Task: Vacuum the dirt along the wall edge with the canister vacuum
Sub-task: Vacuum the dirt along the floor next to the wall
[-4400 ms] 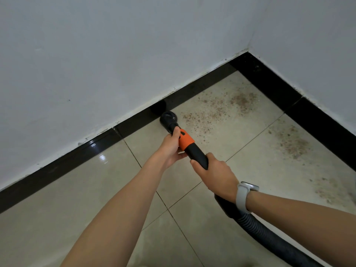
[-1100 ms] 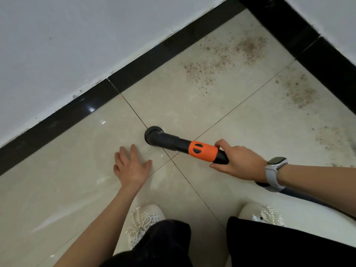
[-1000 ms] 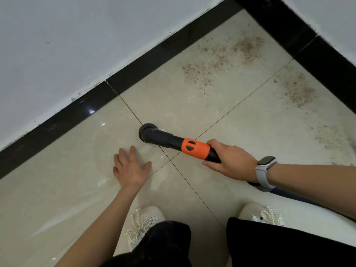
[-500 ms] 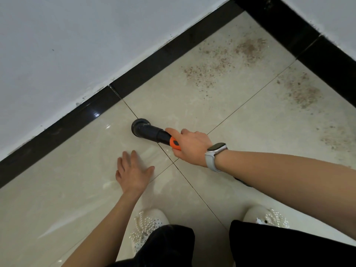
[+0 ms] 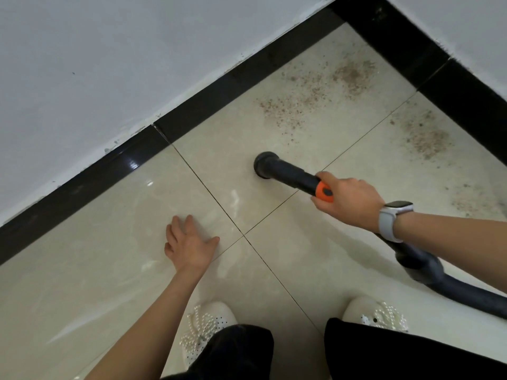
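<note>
My right hand (image 5: 347, 204) grips the orange collar of the black vacuum wand (image 5: 290, 175). The wand's round brush nozzle (image 5: 264, 168) presses on the beige floor tile, well short of the wall. Its black hose (image 5: 444, 286) trails off to the lower right. Brown dirt (image 5: 307, 97) is scattered near the black skirting (image 5: 219, 91) toward the corner, and a second dirt patch (image 5: 428, 138) lies by the right wall. My left hand (image 5: 189, 246) rests flat on the floor with fingers spread, left of the nozzle.
White walls meet at a corner at the top right, edged with black skirting (image 5: 466, 86). My two white beaded shoes (image 5: 205, 325) (image 5: 375, 314) and black trouser legs fill the bottom. More faint dirt (image 5: 477, 201) lies at the right edge.
The nozzle has swung from the tile joint on the left to the right, onto the tile nearer the dirt. My right arm pulled back right. My left hand stays on the floor.
</note>
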